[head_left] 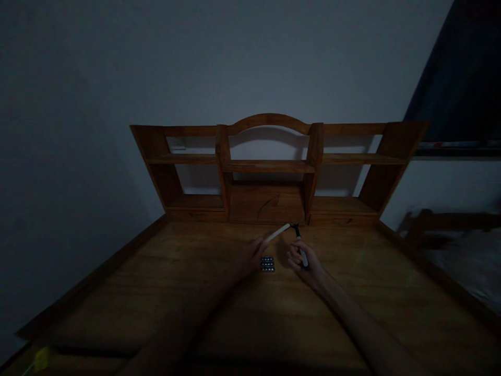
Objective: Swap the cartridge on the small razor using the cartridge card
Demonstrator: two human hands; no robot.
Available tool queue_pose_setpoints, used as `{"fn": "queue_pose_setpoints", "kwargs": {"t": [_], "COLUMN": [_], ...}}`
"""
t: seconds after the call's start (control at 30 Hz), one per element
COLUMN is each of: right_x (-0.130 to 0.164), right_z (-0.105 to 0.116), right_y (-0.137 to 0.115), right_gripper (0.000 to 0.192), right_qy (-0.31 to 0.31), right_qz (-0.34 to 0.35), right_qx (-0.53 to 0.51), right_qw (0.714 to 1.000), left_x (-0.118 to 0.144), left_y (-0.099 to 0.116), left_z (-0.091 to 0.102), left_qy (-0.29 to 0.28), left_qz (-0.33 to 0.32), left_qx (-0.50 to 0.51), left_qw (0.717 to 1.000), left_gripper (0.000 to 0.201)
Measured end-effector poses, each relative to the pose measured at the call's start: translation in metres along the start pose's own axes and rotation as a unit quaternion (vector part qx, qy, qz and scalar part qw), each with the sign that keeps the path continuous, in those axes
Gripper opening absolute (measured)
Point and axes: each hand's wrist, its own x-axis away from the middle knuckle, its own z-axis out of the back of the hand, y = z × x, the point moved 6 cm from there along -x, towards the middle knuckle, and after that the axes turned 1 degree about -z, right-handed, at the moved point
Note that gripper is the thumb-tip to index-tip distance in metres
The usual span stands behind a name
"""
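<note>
My left hand (255,251) is closed around the lower end of a slim white stick (278,232), which slants up to the right. My right hand (307,261) grips a small hand tool with a grey and black handle (302,255). The tool's dark head (295,226) is close to the tip of the stick; whether they touch I cannot tell, and the dim light hides the head's exact kind. On the desk between my hands lies a small dark tray with rows of pale pieces (267,264).
The wooden desk top (156,282) spreads under both arms. A wooden shelf unit (270,166) stands along its back edge against a pale wall (250,62). Something yellow (42,358) is at the lower left. Beyond the desk's right edge is pale bedding (467,266).
</note>
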Motion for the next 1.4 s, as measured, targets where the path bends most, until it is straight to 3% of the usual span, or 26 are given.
{"fn": "queue_pose_setpoints", "kwargs": {"t": [0.1, 0.23, 0.47, 0.67, 0.87, 1.1, 1.3, 1.4], "right_x": [0.0, -0.001, 0.002, 0.001, 0.001, -0.002, 0.001, -0.002], "right_z": [0.002, -0.001, -0.003, -0.005, -0.002, 0.0, -0.005, 0.0], "right_y": [-0.003, 0.005, -0.006, 0.005, -0.006, 0.001, -0.012, -0.007], "right_gripper": [0.042, 0.043, 0.044, 0.044, 0.043, 0.043, 0.043, 0.044], "right_qy": [0.009, -0.016, -0.016, -0.041, -0.022, 0.007, -0.01, -0.005], "right_qz": [0.011, -0.03, 0.002, -0.024, 0.022, 0.024, 0.063, 0.043], "right_qx": [0.014, 0.083, 0.025, 0.088, 0.02, 0.095, 0.038, 0.075], "right_qw": [1.0, 0.996, 1.0, 0.995, 0.999, 0.995, 0.997, 0.996], "left_x": [0.0, 0.0, 0.0, 0.001, 0.001, 0.001, 0.0, 0.001], "left_y": [0.0, 0.0, 0.001, -0.001, -0.005, -0.002, -0.004, -0.005], "left_z": [0.0, -0.001, 0.001, 0.001, 0.001, 0.002, 0.004, 0.004], "left_qy": [0.001, 0.007, 0.004, -0.003, 0.002, 0.001, 0.001, 0.01], "left_qz": [-0.003, 0.005, 0.011, 0.022, 0.025, 0.018, 0.03, 0.032], "left_qx": [0.005, -0.003, -0.012, -0.019, -0.011, -0.02, -0.02, -0.019], "left_qw": [1.0, 1.0, 1.0, 1.0, 1.0, 1.0, 0.999, 0.999], "left_gripper": [0.037, 0.038, 0.04, 0.041, 0.041, 0.038, 0.041, 0.041]}}
